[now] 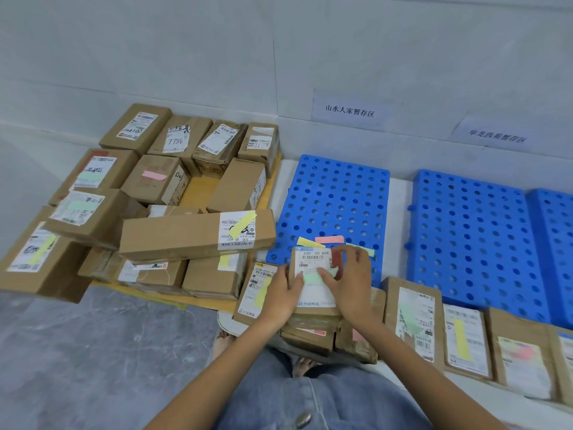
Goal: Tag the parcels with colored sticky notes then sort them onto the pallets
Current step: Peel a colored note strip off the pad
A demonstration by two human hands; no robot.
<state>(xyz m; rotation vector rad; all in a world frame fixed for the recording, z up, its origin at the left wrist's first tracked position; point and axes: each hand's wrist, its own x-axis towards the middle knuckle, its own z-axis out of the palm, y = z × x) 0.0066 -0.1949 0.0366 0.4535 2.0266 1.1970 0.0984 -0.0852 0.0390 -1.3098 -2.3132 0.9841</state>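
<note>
Parcel (311, 260) in question lies dead ahead of me, on top of a small stack of boxes just beyond my knees, label up, with its long axis running from near to far. The nearest blue pallet (335, 187) begins right at the parcel's far edge, so as I judge it the sorting move is a short reach forward. The second blue pallet (471, 225) lies off to the right, on my right hand's side.

My left hand (280, 294) grips the parcel's left edge, thumb laid over the label and fingers tucked round the side. My right hand (352, 283) is on the right edge, fingers curled over the far right corner, thumb pressing down on the green sticky note (311, 278) that lies across the middle of the label. Neither hand is free, and both are about equally close to the parcel. The note looks flat on the label, though I can't tell whether its right end is fully stuck, as my thumb covers it.

Three spare notes (329, 239), yellow, pink and green, rest on the near edge of the nearest pallet, just past my fingertips. A pile of boxes (173, 235) sits to the left, several of them tagged, and a row of tagged parcels (415, 318) runs along the near right.

I reckon the tagging here is nearly done and the parcel has yet to go onto a pallet.
</note>
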